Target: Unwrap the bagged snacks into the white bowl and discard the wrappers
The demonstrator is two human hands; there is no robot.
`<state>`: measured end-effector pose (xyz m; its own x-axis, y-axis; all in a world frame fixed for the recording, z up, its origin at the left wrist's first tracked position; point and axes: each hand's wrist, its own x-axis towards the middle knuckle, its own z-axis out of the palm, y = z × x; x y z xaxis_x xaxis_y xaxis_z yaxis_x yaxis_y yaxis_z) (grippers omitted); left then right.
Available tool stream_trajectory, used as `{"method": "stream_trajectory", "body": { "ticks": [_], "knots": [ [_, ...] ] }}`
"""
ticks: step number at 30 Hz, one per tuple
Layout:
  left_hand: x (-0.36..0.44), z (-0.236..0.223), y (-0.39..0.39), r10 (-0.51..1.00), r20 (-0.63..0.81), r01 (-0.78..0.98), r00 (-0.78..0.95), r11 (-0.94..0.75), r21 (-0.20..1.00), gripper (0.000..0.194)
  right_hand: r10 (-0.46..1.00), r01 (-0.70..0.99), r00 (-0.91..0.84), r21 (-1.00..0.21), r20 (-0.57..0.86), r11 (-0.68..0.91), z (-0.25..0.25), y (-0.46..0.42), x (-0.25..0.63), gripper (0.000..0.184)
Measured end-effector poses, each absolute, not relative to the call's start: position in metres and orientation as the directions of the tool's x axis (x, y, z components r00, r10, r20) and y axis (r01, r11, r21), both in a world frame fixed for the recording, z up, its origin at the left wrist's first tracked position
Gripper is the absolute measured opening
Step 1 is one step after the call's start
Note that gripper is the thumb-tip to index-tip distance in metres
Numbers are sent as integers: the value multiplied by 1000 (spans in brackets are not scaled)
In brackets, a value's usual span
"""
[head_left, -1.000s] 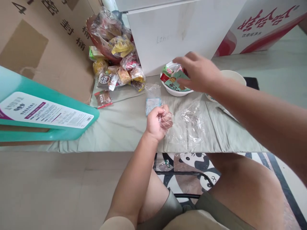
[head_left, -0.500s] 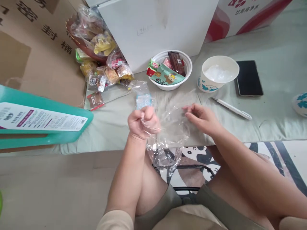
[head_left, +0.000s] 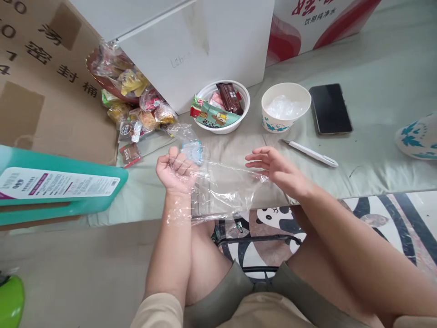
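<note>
My left hand point(head_left: 175, 171) is closed in a fist on one edge of a clear plastic bag point(head_left: 223, 191), which drapes over my wrist and the table's front edge. My right hand point(head_left: 275, 166) pinches the bag's other side, with its remaining fingers stretched out, so the bag is pulled taut between both hands. Just beyond my left hand lies a small blue-printed clear packet point(head_left: 193, 149). Behind it stands a white bowl point(head_left: 243, 107) holding snack packets, among them a green one point(head_left: 213, 118) and a dark brown one point(head_left: 230, 96).
A paper cup point(head_left: 286, 122) with clear plastic inside, a white pen point(head_left: 310, 153) and a black phone point(head_left: 329, 108) lie at the right. A heap of wrapped snacks point(head_left: 136, 105) sits at the left by a cardboard box point(head_left: 44, 86). A teal carton point(head_left: 58, 182) juts in from the left.
My right hand left the snack bowl and came down to take the bag's right side. Both hands then spread apart, stretching the bag open. The camera view shifted left.
</note>
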<state>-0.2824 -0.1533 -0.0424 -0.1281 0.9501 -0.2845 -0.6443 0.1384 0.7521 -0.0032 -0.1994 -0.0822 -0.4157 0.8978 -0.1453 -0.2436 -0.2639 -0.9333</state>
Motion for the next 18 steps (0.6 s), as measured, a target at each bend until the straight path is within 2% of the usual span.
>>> {"method": "stream_trajectory", "body": {
  "ticks": [4,7,8,11,13,15,17,18],
  "knots": [
    [-272,-41,-151,899,-435,-625,-50,312,716,40,849,-209,-527,-964,-28,-161,-79,-209,10,66],
    [-266,-41,-150,877,-479,-605,-30,365,707,36,841,-90,-535,-986,-74,-144,-76,-212,10,80],
    [-265,-41,-150,877,-480,-592,-32,371,716,35,843,-2,-525,-990,-118,-140,-74,-212,8,75],
    [-267,-45,-147,890,-451,-481,-58,371,794,27,875,218,-412,-960,-254,-176,-71,-210,1,29],
    [-273,-47,-147,917,-380,-331,-122,324,886,15,905,232,-280,-937,-321,-261,-70,-208,-2,25],
    [-277,-46,-153,945,-243,-139,-217,217,966,9,925,149,-121,-928,-361,-343,-68,-206,-5,28],
    [-275,-43,-167,941,15,82,-338,13,997,11,922,46,-14,-922,-386,-385,-67,-203,-7,29],
    [-269,-41,-177,885,224,225,-409,-141,964,7,918,5,15,-918,-395,-395,-67,-202,-9,29]
  ]
}}
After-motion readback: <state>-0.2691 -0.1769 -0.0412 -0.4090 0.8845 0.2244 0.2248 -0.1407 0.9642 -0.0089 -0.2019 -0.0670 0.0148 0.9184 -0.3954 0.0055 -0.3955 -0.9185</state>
